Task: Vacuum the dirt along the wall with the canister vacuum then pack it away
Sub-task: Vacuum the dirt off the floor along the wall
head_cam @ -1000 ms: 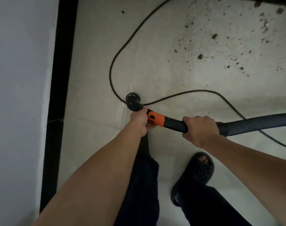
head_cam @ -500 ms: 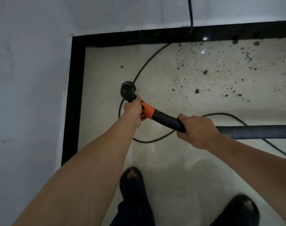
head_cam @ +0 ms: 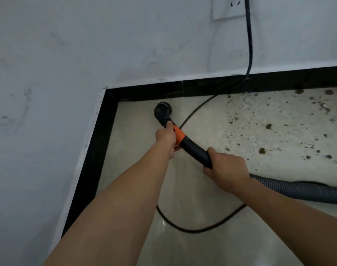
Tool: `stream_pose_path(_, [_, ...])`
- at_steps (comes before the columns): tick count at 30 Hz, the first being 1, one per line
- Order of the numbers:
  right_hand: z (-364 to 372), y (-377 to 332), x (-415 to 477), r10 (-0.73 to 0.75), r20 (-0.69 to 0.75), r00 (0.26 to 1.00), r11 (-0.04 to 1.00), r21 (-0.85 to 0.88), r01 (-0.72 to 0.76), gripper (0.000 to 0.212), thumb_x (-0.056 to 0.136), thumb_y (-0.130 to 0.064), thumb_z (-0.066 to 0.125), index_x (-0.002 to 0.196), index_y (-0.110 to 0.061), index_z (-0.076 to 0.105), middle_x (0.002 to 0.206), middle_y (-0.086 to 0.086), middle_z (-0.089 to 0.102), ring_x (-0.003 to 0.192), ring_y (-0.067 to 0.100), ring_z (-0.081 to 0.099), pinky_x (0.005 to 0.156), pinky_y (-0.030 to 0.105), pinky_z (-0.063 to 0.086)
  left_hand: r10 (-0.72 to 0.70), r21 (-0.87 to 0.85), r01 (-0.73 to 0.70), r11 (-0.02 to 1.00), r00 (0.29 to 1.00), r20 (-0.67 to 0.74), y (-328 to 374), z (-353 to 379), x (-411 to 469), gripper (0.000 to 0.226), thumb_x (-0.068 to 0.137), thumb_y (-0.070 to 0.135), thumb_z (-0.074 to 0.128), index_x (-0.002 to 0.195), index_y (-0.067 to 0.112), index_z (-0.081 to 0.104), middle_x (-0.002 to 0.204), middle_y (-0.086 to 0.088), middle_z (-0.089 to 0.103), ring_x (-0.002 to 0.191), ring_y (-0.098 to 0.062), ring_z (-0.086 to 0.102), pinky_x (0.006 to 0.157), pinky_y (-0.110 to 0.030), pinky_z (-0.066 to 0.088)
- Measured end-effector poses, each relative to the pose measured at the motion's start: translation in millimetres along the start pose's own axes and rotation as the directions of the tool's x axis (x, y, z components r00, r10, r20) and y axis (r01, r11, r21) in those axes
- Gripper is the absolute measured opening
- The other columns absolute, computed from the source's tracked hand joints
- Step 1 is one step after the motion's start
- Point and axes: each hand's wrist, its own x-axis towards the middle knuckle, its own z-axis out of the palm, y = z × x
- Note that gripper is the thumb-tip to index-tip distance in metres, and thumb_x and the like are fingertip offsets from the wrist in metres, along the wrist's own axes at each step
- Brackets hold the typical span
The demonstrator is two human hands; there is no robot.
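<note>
The vacuum's black wand with an orange collar (head_cam: 178, 135) ends in a round nozzle (head_cam: 162, 110) that points down close to the floor corner. My left hand (head_cam: 166, 139) grips the wand just behind the nozzle, beside the orange collar. My right hand (head_cam: 226, 167) grips the wand's rear end where the grey ribbed hose (head_cam: 298, 190) begins and runs off to the right. Dark crumbs of dirt (head_cam: 279, 121) are scattered on the pale tile along the far wall, to the right of the nozzle. The canister itself is out of view.
A black skirting (head_cam: 202, 88) lines the white walls and forms a corner at the left. A black power cord (head_cam: 249, 45) hangs from a wall socket (head_cam: 229, 6) and loops across the floor (head_cam: 192, 230) under my arms.
The view has tilted up and closer to the corner, and the socket has come into sight. The nozzle has moved forward toward the far wall's skirting. Both hands keep their grip.
</note>
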Motion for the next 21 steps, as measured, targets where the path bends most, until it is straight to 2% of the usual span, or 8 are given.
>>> stream_pose_path(3, [4,5,13,0.032,-0.057,0.998,0.999,-0.002,-0.032,0.028,0.094,-0.045,0.052,0.104,-0.024,0.038,0.1,0.0,0.066,0.086,0.023,0.065,0.062,0.031,0.034,0.07,0.037,-0.072,0.997,0.996,0.051,0,18,0,0.036,0.1,0.037,0.044,0.119,0.007,0.051,0.11,-0.015,0.061,0.096,-0.029,0.062,0.065,-0.037,0.055])
stream_pose_path(6, [1,16,23,0.029,-0.051,0.998,0.999,-0.019,-0.03,0.032,0.094,-0.044,0.053,0.114,-0.021,0.043,0.103,0.002,0.066,0.086,0.023,0.063,0.064,0.03,0.035,0.102,0.025,-0.103,0.994,0.994,0.043,4,32,-4,0.036,0.1,0.034,0.045,0.123,0.007,0.05,0.113,-0.017,0.061,0.096,-0.03,0.062,0.059,-0.035,0.052])
stream_pose_path(8, [-4,26,23,0.03,-0.054,0.998,1.0,-0.006,-0.03,0.034,0.093,-0.043,0.054,0.118,-0.021,0.046,0.096,0.001,0.062,0.078,0.021,0.056,0.064,0.029,0.036,0.12,0.008,-0.121,0.993,0.992,0.046,7,39,-11,0.035,0.099,0.031,0.048,0.124,0.007,0.049,0.113,-0.017,0.06,0.093,-0.03,0.061,0.057,-0.035,0.051])
stream_pose_path(11, [-13,45,8,0.029,-0.071,0.997,0.999,0.045,-0.026,0.035,0.088,-0.042,0.06,0.115,-0.022,0.05,0.089,-0.002,0.055,0.077,0.019,0.053,0.065,0.029,0.038,0.147,0.007,-0.148,0.989,0.986,0.076,2,46,-23,0.036,0.096,0.031,0.055,0.123,0.008,0.048,0.113,-0.014,0.057,0.098,-0.031,0.06,0.065,-0.04,0.053])
stream_pose_path(14, [-17,65,-25,-0.01,-0.101,0.995,0.999,0.04,0.014,0.034,0.085,-0.042,0.062,0.113,-0.025,0.053,0.094,0.0,0.065,0.083,0.02,0.062,0.065,0.028,0.04,0.148,0.007,-0.149,0.989,0.986,0.082,-12,44,-45,0.036,0.093,0.038,0.06,0.113,0.012,0.046,0.108,-0.011,0.054,0.096,-0.029,0.058,0.071,-0.041,0.054])
stream_pose_path(18, [-10,97,-71,-0.019,-0.087,0.996,0.999,-0.032,0.016,0.033,0.083,-0.051,0.058,0.107,-0.03,0.053,0.086,-0.004,0.063,0.077,0.016,0.059,0.062,0.027,0.036,0.175,0.009,-0.176,0.984,0.983,0.047,-49,43,-70,0.037,0.094,0.041,0.057,0.112,0.009,0.051,0.093,-0.009,0.061,0.079,-0.022,0.059,0.057,-0.032,0.051])
stream_pose_path(21, [-2,120,-98,0.041,-0.035,0.999,0.996,-0.083,-0.043,0.03,0.081,-0.059,0.054,0.094,-0.034,0.047,0.082,-0.008,0.061,0.072,0.014,0.056,0.062,0.028,0.039,0.132,0.01,-0.133,0.991,0.988,0.082,-90,54,-82,0.038,0.094,0.04,0.055,0.11,0.006,0.056,0.097,-0.014,0.066,0.078,-0.025,0.064,0.05,-0.03,0.049])
